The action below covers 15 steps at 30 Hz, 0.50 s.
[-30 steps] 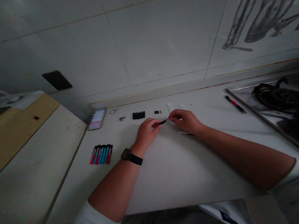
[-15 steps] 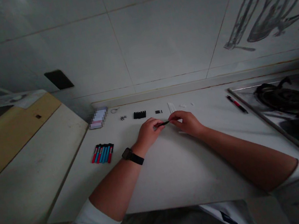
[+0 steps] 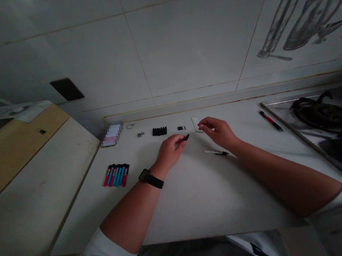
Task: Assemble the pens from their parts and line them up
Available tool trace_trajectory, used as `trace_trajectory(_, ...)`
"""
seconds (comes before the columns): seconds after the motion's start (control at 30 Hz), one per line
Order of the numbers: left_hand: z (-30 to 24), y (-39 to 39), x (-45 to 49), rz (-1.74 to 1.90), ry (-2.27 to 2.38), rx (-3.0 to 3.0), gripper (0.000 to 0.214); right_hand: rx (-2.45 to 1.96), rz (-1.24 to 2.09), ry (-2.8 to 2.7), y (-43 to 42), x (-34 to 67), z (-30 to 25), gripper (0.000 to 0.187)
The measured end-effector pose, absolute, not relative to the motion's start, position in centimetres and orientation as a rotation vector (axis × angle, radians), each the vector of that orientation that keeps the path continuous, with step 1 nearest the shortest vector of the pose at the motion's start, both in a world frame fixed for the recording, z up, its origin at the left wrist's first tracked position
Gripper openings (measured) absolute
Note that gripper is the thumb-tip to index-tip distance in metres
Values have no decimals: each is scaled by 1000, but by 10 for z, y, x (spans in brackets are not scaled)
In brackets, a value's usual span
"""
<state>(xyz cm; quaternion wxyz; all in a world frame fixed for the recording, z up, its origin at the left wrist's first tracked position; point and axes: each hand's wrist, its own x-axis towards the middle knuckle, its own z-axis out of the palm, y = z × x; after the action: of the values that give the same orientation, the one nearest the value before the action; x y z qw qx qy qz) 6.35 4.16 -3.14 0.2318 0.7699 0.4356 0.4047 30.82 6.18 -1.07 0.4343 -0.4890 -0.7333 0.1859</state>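
My left hand (image 3: 172, 148), with a dark watch on the wrist, is closed around a small black pen part (image 3: 186, 137), whose tip sticks out beyond the fingertips. Beside a group of thin white sticks (image 3: 195, 124), my right hand (image 3: 220, 130) has thumb and fingers bent together; whatever is between them is too small to make out. Below that hand lies a white pen piece with a black end (image 3: 216, 152). Farther back are a row of short black pieces (image 3: 159, 131), a few tiny dark parts (image 3: 181, 128) and a small pile of metal bits (image 3: 140, 134).
Several red and blue markers (image 3: 116, 175) lie side by side at the left. A phone with a blurred screen (image 3: 111, 134) rests near the wall, beside a small ring (image 3: 130, 126). To the right are a red and black marker (image 3: 270, 120) and a gas stove (image 3: 316, 116).
My right hand has come away from the black pen part and moved back to the white sticks. The left hand keeps the part. The white pen piece now shows more fully.
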Motion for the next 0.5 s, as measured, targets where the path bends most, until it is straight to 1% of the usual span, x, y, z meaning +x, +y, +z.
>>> trace_trajectory(0.17, -33, 42, 63, 1095, 1208, 2131, 13, -1445, 216, -1933, 82, 341, -14, 28)
trace_trajectory(0.37, -33, 41, 63, 1052, 1217, 2199, 12, -1522, 141, -2277, 88, 344, -30, 36)
trace_trajectory(0.5, -33, 40, 63, 1032, 1222, 2207, 12, -1527, 98, -2358, 88, 341, -31, 35)
